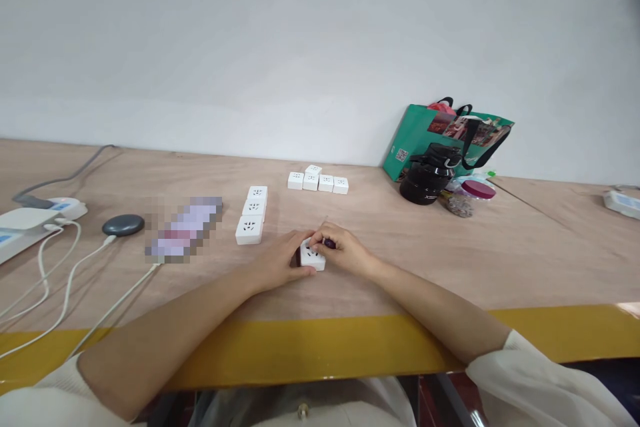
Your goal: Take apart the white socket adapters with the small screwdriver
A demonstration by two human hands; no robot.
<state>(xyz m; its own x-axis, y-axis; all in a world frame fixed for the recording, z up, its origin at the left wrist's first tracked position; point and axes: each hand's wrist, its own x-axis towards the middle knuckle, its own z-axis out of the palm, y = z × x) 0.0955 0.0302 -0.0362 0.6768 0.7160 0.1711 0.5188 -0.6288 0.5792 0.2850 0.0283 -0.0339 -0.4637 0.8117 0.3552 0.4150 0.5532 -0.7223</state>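
Note:
A white wall socket point(313, 259) with dark slots lies on the table in front of me. My left hand point(280, 260) is closed around its left side, thumb along the near edge and fingers at the far edge. Over the socket's top right, my right hand point(343, 250) pinches a small dark-handled tool point(329, 243). Most of that tool is hidden by my fingers, so its kind does not show. To the left stands a line of three white sockets point(249, 229). Farther back is a group of several more white sockets point(311, 180).
A phone point(185, 230) on a cable, a dark round device point(123, 225) and power strips point(20, 240) with white cables occupy the left. At the back right are a green bag point(410, 140), a black flask point(427, 177) and a jar with a maroon lid point(479, 189). Yellow tape point(320, 347) covers the front edge.

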